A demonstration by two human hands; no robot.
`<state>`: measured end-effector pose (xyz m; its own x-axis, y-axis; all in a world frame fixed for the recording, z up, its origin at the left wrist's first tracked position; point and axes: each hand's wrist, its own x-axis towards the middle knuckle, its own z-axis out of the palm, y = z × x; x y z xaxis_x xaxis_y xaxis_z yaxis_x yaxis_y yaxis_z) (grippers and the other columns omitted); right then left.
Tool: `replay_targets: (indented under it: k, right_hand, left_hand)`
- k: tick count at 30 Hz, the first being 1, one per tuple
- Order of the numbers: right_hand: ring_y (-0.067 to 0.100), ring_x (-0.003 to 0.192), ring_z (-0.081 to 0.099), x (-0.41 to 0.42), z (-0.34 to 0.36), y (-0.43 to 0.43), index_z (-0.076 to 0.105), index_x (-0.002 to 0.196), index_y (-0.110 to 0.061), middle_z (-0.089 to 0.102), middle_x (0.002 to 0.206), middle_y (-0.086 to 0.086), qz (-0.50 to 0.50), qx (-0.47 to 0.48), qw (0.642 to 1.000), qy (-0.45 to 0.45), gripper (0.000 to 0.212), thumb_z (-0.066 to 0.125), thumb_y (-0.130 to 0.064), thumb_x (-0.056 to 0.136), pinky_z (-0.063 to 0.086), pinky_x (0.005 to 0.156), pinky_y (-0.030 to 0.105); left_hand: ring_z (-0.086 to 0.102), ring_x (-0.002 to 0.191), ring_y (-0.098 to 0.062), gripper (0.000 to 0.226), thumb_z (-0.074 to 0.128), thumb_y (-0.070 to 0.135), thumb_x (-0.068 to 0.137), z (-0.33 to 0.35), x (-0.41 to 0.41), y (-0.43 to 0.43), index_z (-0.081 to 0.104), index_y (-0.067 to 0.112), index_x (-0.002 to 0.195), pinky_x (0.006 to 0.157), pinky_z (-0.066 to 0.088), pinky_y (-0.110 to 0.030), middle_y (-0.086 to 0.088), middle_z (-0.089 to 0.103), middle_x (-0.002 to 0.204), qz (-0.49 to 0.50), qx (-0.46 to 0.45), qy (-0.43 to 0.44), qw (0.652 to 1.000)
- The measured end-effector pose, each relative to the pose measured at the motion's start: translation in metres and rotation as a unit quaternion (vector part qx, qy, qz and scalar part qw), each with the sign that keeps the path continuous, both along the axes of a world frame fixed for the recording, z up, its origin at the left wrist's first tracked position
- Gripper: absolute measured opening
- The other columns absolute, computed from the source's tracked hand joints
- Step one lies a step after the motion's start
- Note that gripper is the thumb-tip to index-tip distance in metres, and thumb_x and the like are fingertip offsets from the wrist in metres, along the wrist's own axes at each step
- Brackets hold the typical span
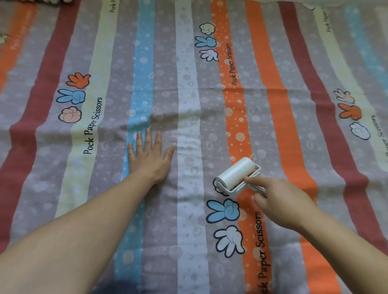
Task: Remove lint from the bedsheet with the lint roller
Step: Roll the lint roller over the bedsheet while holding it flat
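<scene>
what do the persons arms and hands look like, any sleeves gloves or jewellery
The left forearm and right forearm are bare to the frame's edge, with no sleeves showing. The left hand and right hand wear no gloves, and no ring, watch or bracelet is visible on fingers or wrists. Nails look short and unpainted, as far as the soft picture shows.

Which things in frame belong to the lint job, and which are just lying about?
Job: lint roller; bedsheet; right hand gripping the roller's handle; left hand flat on the sheet.
Lying about: pale cloth at the top right edge; unidentifiable dark item at the top left edge.
</scene>
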<state>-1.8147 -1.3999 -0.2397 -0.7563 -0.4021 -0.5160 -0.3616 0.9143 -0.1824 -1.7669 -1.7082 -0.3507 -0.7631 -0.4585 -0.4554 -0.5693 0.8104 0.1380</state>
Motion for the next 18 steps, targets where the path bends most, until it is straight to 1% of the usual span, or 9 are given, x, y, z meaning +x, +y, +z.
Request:
replay_targets:
  k: [2, 4, 7, 9, 11, 12, 13, 15, 18]
  right_hand:
    - [-0.002, 0.078, 0.059, -0.001, 0.013, 0.011, 0.049, 0.131, -0.054, 0.066, 0.115, -0.014, 0.003, 0.019, 0.999, -0.026, 0.044, 0.048, -0.036, 0.091, 0.039, 0.057, 0.017]
    - [-0.009, 0.055, 0.049, -0.003, 0.03, 0.02, 0.052, 0.129, -0.052, 0.062, 0.092, -0.02, 0.001, 0.041, 0.997, -0.067, 0.044, 0.047, -0.029, 0.091, 0.035, 0.048, 0.014]
    - [0.003, 0.04, 0.044, -0.012, 0.061, 0.02, 0.055, 0.12, -0.057, 0.058, 0.055, -0.017, -0.041, 0.008, 0.993, -0.109, 0.044, 0.049, -0.023, 0.092, 0.032, 0.042, 0.015]
    - [0.007, 0.036, 0.04, -0.017, 0.074, 0.0, 0.052, 0.116, -0.06, 0.06, 0.052, -0.015, -0.054, -0.032, 0.995, -0.081, 0.042, 0.049, -0.025, 0.093, 0.028, 0.038, 0.018]
    - [0.007, 0.041, 0.046, -0.021, 0.069, -0.039, 0.052, 0.121, -0.059, 0.061, 0.063, -0.012, -0.034, -0.072, 0.996, -0.029, 0.042, 0.048, -0.028, 0.093, 0.031, 0.04, 0.017]
    - [0.006, 0.047, 0.049, -0.023, 0.061, -0.064, 0.051, 0.126, -0.056, 0.063, 0.075, -0.012, -0.021, -0.092, 0.995, -0.009, 0.043, 0.047, -0.028, 0.093, 0.036, 0.044, 0.02]
    - [0.005, 0.056, 0.051, -0.025, 0.051, -0.09, 0.049, 0.131, -0.053, 0.065, 0.092, -0.012, -0.012, -0.114, 0.993, 0.006, 0.045, 0.046, -0.028, 0.094, 0.042, 0.052, 0.024]
    - [0.015, 0.081, 0.061, -0.032, 0.026, -0.145, 0.047, 0.137, -0.046, 0.064, 0.121, -0.005, -0.013, -0.155, 0.987, 0.029, 0.047, 0.045, -0.025, 0.095, 0.051, 0.07, 0.032]
    - [0.029, 0.111, 0.058, -0.043, -0.017, -0.211, 0.044, 0.142, -0.038, 0.058, 0.135, 0.003, -0.019, -0.159, 0.986, 0.052, 0.048, 0.043, -0.024, 0.095, 0.05, 0.088, 0.037]
  left_hand:
    - [-0.028, 0.152, -0.024, 0.077, 0.004, 0.072, 0.097, 0.002, 0.009, -0.003, -0.013, 0.031, 0.16, 0.123, -0.015, -0.051, 0.001, -0.027, 0.166, 0.002, -0.019, -0.001, 1.0]
    - [-0.026, 0.152, -0.026, 0.079, 0.006, 0.073, 0.096, 0.003, 0.017, -0.008, -0.012, 0.032, 0.161, 0.123, -0.014, -0.05, 0.0, -0.027, 0.166, 0.016, -0.032, -0.005, 0.999]
    - [-0.027, 0.152, -0.029, 0.08, 0.011, 0.074, 0.096, 0.005, 0.018, -0.021, -0.011, 0.033, 0.161, 0.123, -0.011, -0.053, -0.001, -0.027, 0.166, 0.036, -0.033, -0.006, 0.999]
    - [-0.028, 0.151, -0.03, 0.083, 0.012, 0.077, 0.094, 0.003, 0.016, -0.03, -0.012, 0.034, 0.16, 0.122, -0.011, -0.056, -0.002, -0.029, 0.165, 0.039, -0.039, -0.005, 0.998]
    - [-0.029, 0.151, -0.03, 0.086, 0.012, 0.081, 0.091, 0.0, 0.016, -0.04, -0.014, 0.037, 0.159, 0.121, -0.012, -0.058, -0.001, -0.031, 0.165, 0.035, -0.042, -0.002, 0.998]
    - [-0.03, 0.15, -0.029, 0.087, 0.011, 0.083, 0.089, -0.002, 0.017, -0.044, -0.015, 0.038, 0.158, 0.12, -0.013, -0.059, 0.001, -0.032, 0.164, 0.032, -0.041, 0.002, 0.999]
    - [-0.031, 0.15, -0.029, 0.087, 0.011, 0.084, 0.088, -0.004, 0.019, -0.048, -0.016, 0.039, 0.158, 0.12, -0.014, -0.059, 0.002, -0.033, 0.164, 0.029, -0.036, 0.007, 0.999]
    - [-0.034, 0.149, -0.028, 0.086, 0.009, 0.084, 0.088, -0.008, 0.022, -0.056, -0.017, 0.04, 0.157, 0.119, -0.017, -0.06, 0.004, -0.034, 0.163, 0.02, -0.028, 0.017, 0.999]
    - [-0.036, 0.148, -0.028, 0.084, 0.012, 0.08, 0.091, -0.014, 0.024, -0.07, -0.017, 0.038, 0.158, 0.117, -0.019, -0.06, 0.005, -0.035, 0.162, 0.01, -0.022, 0.038, 0.999]
